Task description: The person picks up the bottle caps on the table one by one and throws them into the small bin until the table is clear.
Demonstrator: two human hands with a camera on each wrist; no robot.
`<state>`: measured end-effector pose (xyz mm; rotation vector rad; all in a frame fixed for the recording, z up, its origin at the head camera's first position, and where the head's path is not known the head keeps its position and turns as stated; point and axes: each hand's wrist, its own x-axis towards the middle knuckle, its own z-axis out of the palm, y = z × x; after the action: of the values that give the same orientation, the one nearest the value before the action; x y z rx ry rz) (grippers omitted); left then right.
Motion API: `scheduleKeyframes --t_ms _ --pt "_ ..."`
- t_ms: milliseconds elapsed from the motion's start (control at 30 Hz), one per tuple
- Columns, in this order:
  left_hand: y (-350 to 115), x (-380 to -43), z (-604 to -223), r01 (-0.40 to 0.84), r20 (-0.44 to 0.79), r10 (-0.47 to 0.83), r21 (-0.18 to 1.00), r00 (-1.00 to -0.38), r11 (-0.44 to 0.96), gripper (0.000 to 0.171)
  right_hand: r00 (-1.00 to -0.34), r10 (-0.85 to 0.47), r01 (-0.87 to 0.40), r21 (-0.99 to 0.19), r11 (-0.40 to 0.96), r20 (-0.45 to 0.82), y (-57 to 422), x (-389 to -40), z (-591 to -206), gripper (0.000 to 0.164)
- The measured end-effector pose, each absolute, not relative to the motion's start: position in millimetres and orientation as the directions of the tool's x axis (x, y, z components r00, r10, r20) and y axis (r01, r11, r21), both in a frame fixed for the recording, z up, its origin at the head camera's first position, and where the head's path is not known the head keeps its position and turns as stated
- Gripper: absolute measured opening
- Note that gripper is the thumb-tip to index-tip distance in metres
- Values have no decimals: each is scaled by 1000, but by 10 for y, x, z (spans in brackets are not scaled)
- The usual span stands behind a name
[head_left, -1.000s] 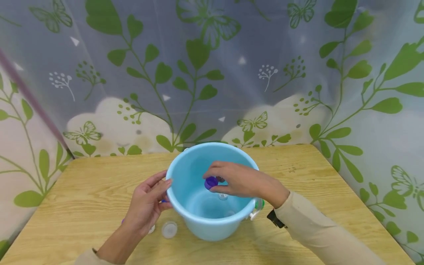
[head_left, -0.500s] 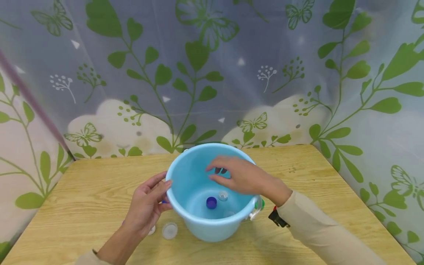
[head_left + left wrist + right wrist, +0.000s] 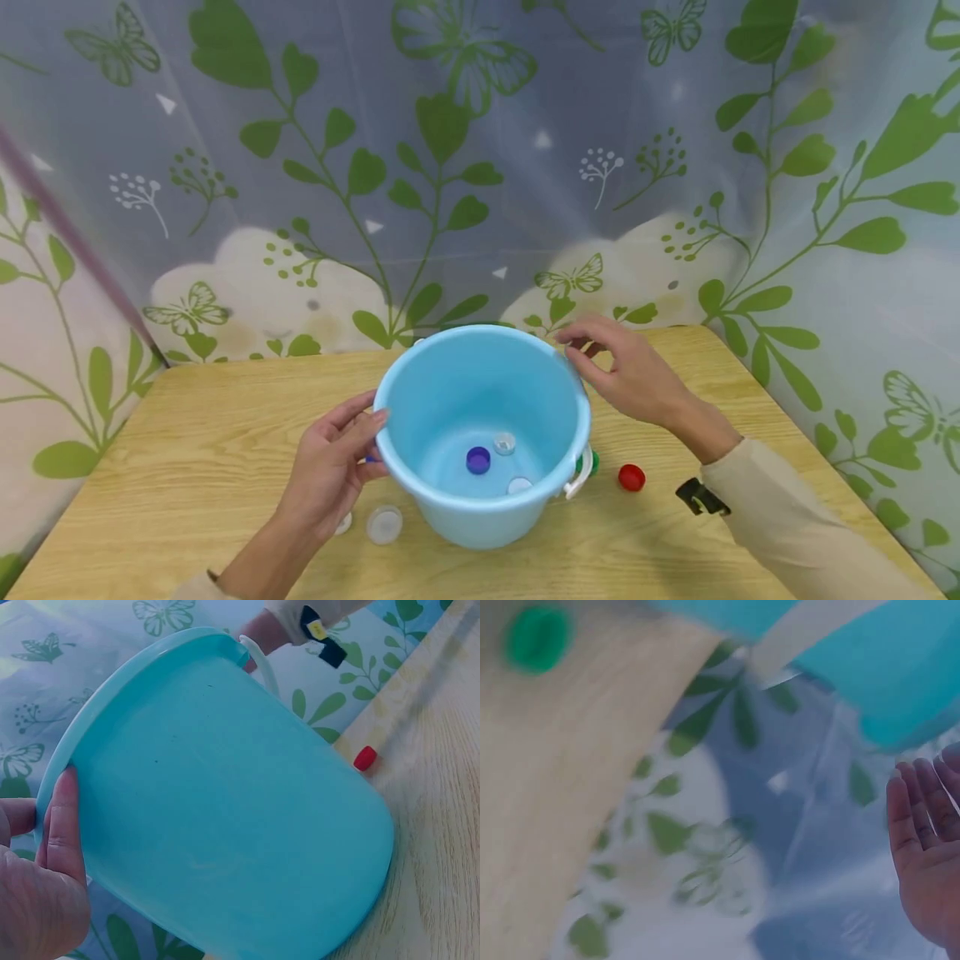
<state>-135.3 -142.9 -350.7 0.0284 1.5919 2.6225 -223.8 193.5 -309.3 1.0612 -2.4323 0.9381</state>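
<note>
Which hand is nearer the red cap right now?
Right. The right hand hovers by the bucket, on the same side as the red cap; the left hand holds the opposite side, with the bucket between it and the red cap.

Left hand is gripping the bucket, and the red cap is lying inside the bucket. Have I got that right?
Not quite: the red cap lies outside the bucket, on the table, as the head view shows. The left hand does grip the bucket.

Caps (image 3: pixel 478 460) inside bucket (image 3: pixel 480 527) on table (image 3: pixel 225 433)
</note>
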Motion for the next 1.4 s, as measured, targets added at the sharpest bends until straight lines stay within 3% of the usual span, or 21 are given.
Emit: scheduleKeyframes --t_ms 300,633,967,1400 --pt "-1438 -1350 -3510 -57 -22 81 885 -996 -462 36 -799 -524 -600 -456 658 295 2567 -2149 -3555 21" --pt "-1444 -1353 -3509 -48 -7 89 880 -996 -472 34 -798 -598 -463 -562 685 -73 2857 -1970 -4041 41" --pt "-1437 -1351 -3516 -52 -11 89 879 -996 -474 34 -766 -643 -532 -539 653 -23 2873 -1909 -4259 22" --pt "-1440 -1350 -3515 -57 -16 91 877 -996 -477 34 -783 -622 -544 -515 662 26 2880 -1871 -4274 25"
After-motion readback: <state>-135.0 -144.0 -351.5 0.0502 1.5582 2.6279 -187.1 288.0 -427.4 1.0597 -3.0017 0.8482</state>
